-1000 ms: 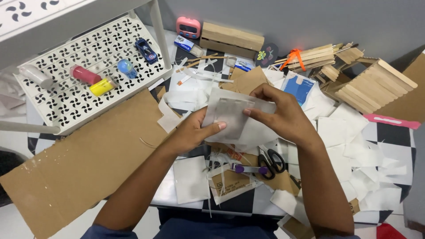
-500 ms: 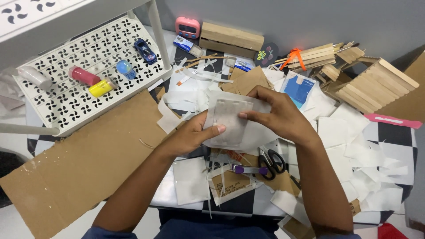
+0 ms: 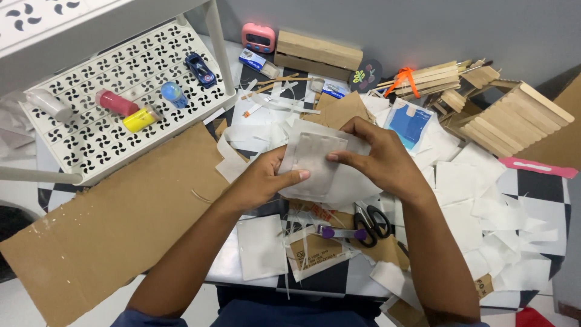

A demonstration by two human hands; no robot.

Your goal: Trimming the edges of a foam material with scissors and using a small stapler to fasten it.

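You are holding white paper pouch (image 3: 315,166) above cluttered desk (image 3: 532,181), barely shifting since a second ago. Left hand (image 3: 263,181) pinching lower edge; right hand (image 3: 381,160) gripping right side, thumb sliding slightly left.

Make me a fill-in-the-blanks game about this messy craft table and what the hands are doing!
1. The left hand and right hand hold a white ____ pouch together.
2. The black-handled ____ lie just below the hands.
3. The little toy car on the white rack is ____.
4. The big flat sheet at the left is brown ____.

Missing words: paper; scissors; blue; cardboard
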